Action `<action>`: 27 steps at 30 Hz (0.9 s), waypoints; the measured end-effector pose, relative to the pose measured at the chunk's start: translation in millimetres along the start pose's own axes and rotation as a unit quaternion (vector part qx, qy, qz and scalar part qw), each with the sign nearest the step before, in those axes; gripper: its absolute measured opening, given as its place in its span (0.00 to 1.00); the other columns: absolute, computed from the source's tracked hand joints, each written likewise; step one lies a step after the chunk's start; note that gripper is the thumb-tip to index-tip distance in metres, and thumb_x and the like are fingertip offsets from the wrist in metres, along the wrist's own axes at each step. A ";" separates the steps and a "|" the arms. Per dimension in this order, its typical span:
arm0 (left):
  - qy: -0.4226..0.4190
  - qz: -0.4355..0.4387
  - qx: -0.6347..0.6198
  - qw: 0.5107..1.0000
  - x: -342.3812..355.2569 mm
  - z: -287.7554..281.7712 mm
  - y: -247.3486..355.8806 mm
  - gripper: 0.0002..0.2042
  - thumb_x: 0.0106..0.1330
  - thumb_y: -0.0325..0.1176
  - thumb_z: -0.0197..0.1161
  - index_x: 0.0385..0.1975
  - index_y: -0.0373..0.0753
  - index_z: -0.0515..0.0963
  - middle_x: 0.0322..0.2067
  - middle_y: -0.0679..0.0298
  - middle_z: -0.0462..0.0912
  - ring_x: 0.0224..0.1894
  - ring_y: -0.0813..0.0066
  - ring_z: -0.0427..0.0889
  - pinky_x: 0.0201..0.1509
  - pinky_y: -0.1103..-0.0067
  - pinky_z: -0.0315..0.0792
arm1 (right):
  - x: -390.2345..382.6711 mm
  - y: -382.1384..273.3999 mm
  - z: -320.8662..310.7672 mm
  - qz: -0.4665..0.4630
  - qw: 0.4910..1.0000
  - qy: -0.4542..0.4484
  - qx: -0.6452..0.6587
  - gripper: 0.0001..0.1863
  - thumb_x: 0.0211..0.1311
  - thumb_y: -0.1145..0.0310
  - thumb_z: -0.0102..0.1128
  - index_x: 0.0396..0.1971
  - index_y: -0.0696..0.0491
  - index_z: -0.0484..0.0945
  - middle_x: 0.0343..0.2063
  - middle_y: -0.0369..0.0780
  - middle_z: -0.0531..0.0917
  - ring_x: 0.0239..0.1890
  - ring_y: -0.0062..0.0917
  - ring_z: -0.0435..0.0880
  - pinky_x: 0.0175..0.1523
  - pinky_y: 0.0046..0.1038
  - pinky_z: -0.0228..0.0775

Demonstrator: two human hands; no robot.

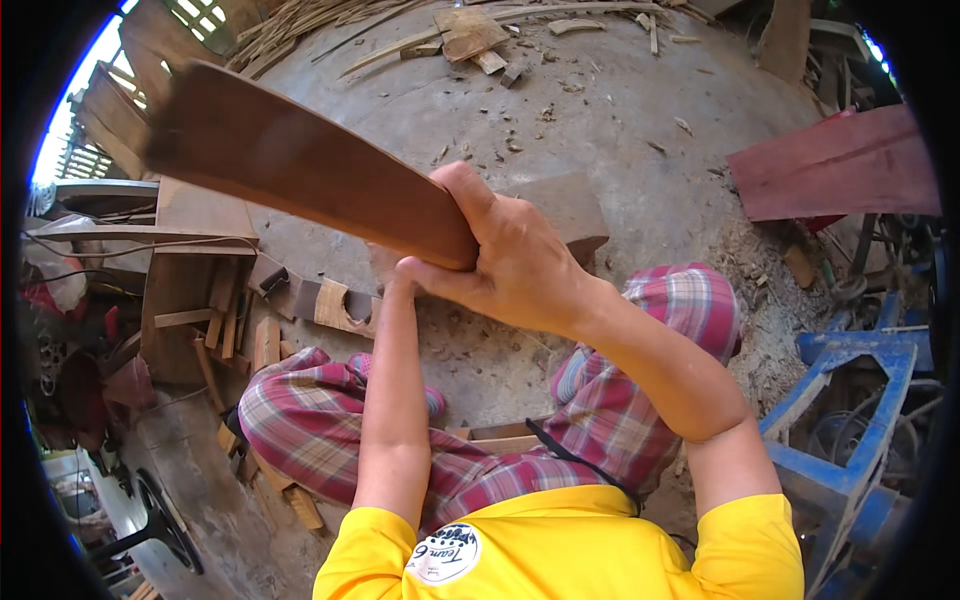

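A long reddish-brown wooden board (310,170) is held up in front of me, slanting from the middle toward the upper left. Its far end looks wide and close, and the lower end is narrower. My right hand (515,255) is wrapped round that lower end, thumb on the near side. My left forearm (392,400) rises behind the right thumb, and the left hand is hidden by the board and the right hand. Below the board, a thick wooden block (565,210) lies on the floor, partly covered by my right hand.
Wood offcuts (470,38) and shavings are scattered on the concrete floor (620,110). Left of me stands a wooden box (170,300) with sticks. A blue metal frame (850,440) is at right, below a reddish plank (840,165). My crossed legs (310,420) are beneath my arms.
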State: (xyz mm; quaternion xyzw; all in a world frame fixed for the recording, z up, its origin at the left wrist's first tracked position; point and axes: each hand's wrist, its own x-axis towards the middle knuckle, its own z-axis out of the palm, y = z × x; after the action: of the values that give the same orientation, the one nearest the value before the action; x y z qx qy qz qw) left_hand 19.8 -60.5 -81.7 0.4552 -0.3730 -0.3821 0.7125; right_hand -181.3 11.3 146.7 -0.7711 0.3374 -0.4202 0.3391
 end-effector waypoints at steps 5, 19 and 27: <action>0.104 0.003 -0.009 0.995 4.0 -7.0 18.8 0.14 0.57 0.23 0.65 0.45 0.36 0.78 0.44 0.66 0.82 0.46 0.78 0.80 0.53 0.76 0.73 | 12.2 15.8 6.1 0.245 0.937 -0.160 -0.193 0.30 0.54 0.51 0.67 0.50 0.53 0.68 0.39 0.53 0.84 0.46 0.50 0.82 0.51 0.45 0.73; -0.191 0.220 0.321 0.901 -97.5 57.3 17.2 0.08 0.55 0.27 0.69 0.28 0.38 0.74 0.28 0.57 0.73 0.35 0.52 0.74 0.40 0.63 0.67 | 13.5 38.7 -16.7 0.261 0.953 0.015 -0.152 0.30 0.52 0.52 0.72 0.47 0.55 0.71 0.35 0.51 0.85 0.39 0.46 0.86 0.43 0.38 0.77; -0.017 0.074 0.139 0.987 -54.1 56.9 32.5 0.10 0.59 0.28 0.71 0.30 0.40 0.73 0.26 0.68 0.75 0.31 0.80 0.75 0.35 0.79 0.70 | 14.4 21.4 -32.5 0.201 0.972 0.066 -0.104 0.28 0.52 0.52 0.72 0.45 0.54 0.73 0.33 0.49 0.85 0.36 0.41 0.86 0.42 0.36 0.76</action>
State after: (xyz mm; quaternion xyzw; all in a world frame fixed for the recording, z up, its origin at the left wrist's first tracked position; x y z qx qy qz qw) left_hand -46.8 -23.7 -43.8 0.5148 -0.4670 -0.2803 0.6621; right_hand -208.8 -19.7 149.0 -0.6889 0.5488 -0.3566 0.3116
